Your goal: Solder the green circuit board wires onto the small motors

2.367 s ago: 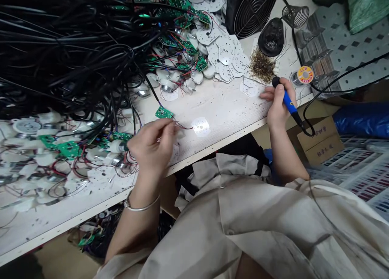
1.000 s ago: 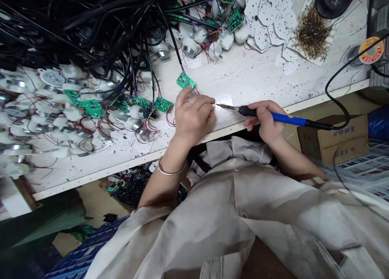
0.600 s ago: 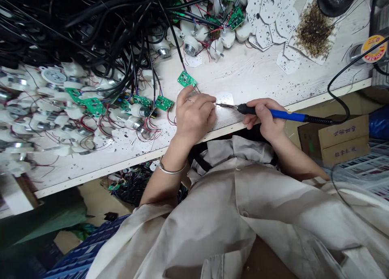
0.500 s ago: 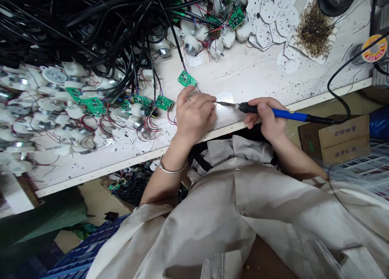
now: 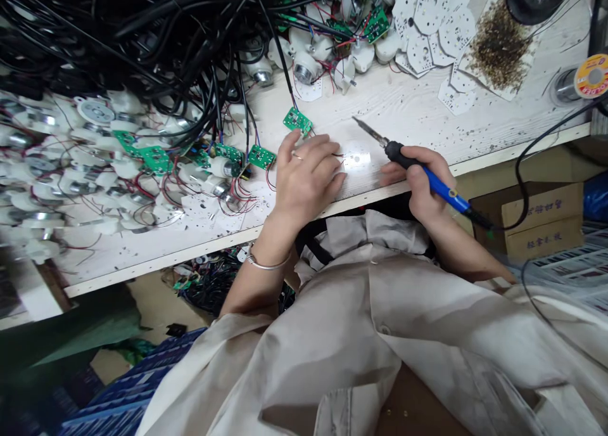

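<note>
White bench [image 5: 403, 109] | right hand [image 5: 425, 201]: one soldering iron [image 5: 439, 187] | one solder spool [image 5: 580, 79]

the left hand [image 5: 306, 176] is palm down, its back turned up to the camera, with the fingers [image 5: 323, 147] loosely bent and angled up and to the right. the little finger [image 5: 287, 146] stands apart from the others, while the left thumb [image 5: 336, 186] sits lowest. the left forearm [image 5: 254, 281] slants in from the lower left, the wrist nearly straight. the right hand [image 5: 427, 182] is curled in a firm grip, some fingers tucked low and pointing left. the right forearm [image 5: 465, 249] slants in from the lower right. the hands are apart.
</note>
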Available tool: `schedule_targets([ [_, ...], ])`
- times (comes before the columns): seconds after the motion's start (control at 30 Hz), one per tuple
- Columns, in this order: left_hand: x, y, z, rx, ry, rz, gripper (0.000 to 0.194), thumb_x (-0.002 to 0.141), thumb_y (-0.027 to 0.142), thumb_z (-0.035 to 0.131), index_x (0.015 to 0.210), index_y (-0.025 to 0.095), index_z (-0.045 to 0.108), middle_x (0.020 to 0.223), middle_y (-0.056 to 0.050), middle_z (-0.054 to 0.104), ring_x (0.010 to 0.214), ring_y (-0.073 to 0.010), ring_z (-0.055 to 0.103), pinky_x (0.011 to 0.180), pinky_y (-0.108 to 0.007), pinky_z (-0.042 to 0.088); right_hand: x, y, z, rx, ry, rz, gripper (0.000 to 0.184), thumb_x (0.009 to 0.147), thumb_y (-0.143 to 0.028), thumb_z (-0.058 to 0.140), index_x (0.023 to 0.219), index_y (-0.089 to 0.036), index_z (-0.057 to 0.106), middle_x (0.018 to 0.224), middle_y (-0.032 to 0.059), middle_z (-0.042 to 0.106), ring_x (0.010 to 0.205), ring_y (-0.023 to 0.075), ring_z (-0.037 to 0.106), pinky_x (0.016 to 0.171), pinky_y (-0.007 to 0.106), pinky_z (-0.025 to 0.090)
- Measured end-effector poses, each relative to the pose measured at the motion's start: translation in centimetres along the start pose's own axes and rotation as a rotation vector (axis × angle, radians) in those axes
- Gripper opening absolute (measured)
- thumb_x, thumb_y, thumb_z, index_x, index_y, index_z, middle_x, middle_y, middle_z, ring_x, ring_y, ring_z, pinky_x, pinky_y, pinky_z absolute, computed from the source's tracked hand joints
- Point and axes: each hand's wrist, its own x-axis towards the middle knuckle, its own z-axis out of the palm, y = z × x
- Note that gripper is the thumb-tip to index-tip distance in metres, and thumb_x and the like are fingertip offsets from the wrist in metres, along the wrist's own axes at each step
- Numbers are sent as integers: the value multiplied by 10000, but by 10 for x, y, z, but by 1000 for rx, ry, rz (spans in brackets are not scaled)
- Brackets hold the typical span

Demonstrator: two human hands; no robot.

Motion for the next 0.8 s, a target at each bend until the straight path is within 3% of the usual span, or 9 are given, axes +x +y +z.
schedule_targets([
  [0.07,-7,3,-26,12,140,-27,136,956,376,671,1027,262,646,1204,-14,741,1191,-228,674,1104,-502,480,-4,0,-1,-50,-62,-21,297,973,-410,622,1269,-387,634,1066,-63,801,801,121,783,766,285,669],
  [0.13,-20,6,-53,20,245,-133,116,961,317,672,1052,246,667,1134,-25,749,1086,-205,699,981,-427,548,-8,0,-2,-88,-82,-37,321,971,-423,619,1290,-394,623,1088,-65,799,842,136,786,802,316,672],
  [0.23,-43,7,-76,53,198,-248,105,967,243,650,1053,224,708,1001,-32,746,947,-175,704,840,-334,563,-9,3,-1,-85,-12,-22,299,966,-465,615,1250,-374,648,988,-54,808,767,153,777,750,347,674],
  [0.43,-68,-4,-57,191,-141,-138,189,992,294,601,1098,278,757,1071,-59,755,830,-177,674,697,-304,471,-4,6,7,7,142,8,263,960,-552,582,1087,-357,704,742,-63,751,569,137,709,536,309,620],
  [0.57,-62,-14,-51,101,-191,-4,173,984,312,614,1041,285,774,1056,-41,777,839,-180,706,665,-286,485,0,7,-4,-66,275,-39,321,962,-584,553,1072,-322,702,694,-55,715,515,129,677,484,293,583],
  [0.67,-51,-17,-51,-133,-52,1,129,917,191,683,996,242,771,1097,-55,783,929,-188,750,803,-288,579,12,8,-30,-211,380,-152,360,974,-583,528,1084,-294,712,688,-47,706,512,126,662,490,294,566],
  [0.73,-42,-16,-47,-323,137,-184,127,868,136,716,939,226,771,1024,-45,799,845,-182,765,759,-288,609,24,10,-55,-311,508,-231,379,971,-595,522,1076,-287,716,670,-46,677,498,119,626,493,295,544],
  [0.8,-30,-14,-39,-518,300,-431,88,844,154,727,898,208,771,899,-31,800,639,-158,732,579,-265,590,36,12,-79,-381,670,-252,402,956,-628,526,1039,-278,704,639,-51,627,466,110,577,472,287,508],
])
